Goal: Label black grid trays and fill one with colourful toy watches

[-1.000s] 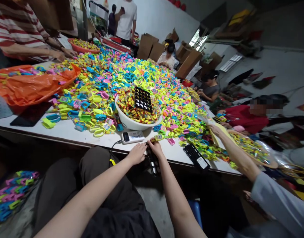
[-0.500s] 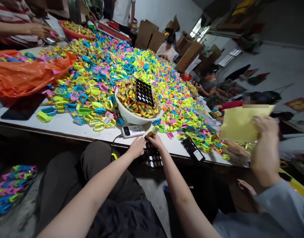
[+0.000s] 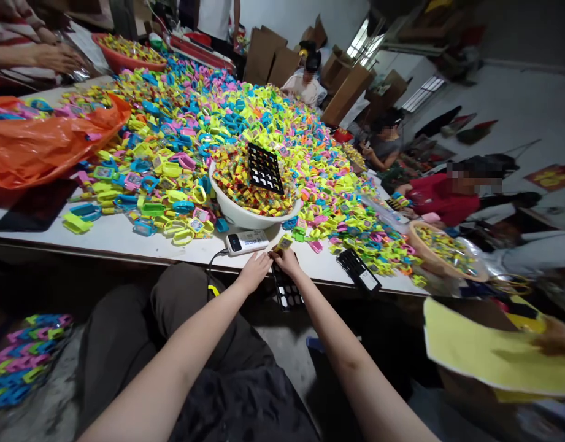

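Note:
Both my hands meet at the near edge of a white table point(image 3: 126, 239). My right hand point(image 3: 286, 263) is closed, pinching a small yellow toy piece point(image 3: 284, 244) above a black grid tray point(image 3: 288, 291) that hangs over the table edge. My left hand point(image 3: 254, 270) is curled against the tray's left side, seemingly steadying it. A white power bank point(image 3: 245, 242) with a cable lies just left of my hands. Behind it stands a white bowl point(image 3: 236, 213) heaped with small colourful pieces and another black grid tray point(image 3: 265, 168).
Heaps of bright plastic toy watches point(image 3: 208, 123) cover the table. An orange plastic bag point(image 3: 47, 144) lies at the left. A third black tray point(image 3: 358, 270) rests to my right. A neighbour holds a yellow sheet point(image 3: 494, 353) at lower right. Several other people sit around.
The neighbour's yellow sheet went up and then dropped to the lower right. My hands stayed at the tray on the table edge, the right now holding a yellow piece over it.

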